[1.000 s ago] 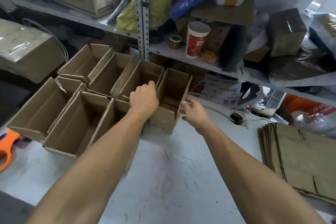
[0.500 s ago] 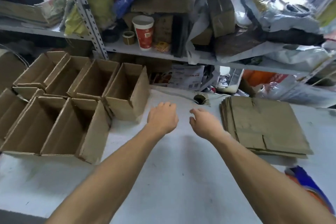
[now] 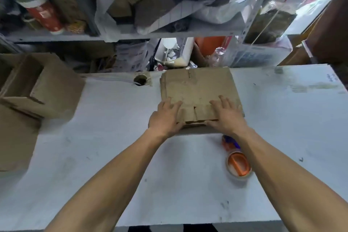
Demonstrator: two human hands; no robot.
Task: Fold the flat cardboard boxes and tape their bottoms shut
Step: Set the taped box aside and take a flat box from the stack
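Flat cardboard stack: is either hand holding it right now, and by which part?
Both hands are on the near edge of the flat cardboard stack. The left hand and right hand lie fingers-straight on top, thumbs at the edge; no closed grip shows.

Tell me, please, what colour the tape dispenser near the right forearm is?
Orange, with a blue part; the tape dispenser shows best in the head view.

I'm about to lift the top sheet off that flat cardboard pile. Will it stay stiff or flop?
The top sheet looks thin and creased, so it will probably bend along its flap cuts. Lying loose on the stack, it likely slides easily. With both hands, left hand and right hand, on it, it seems light.
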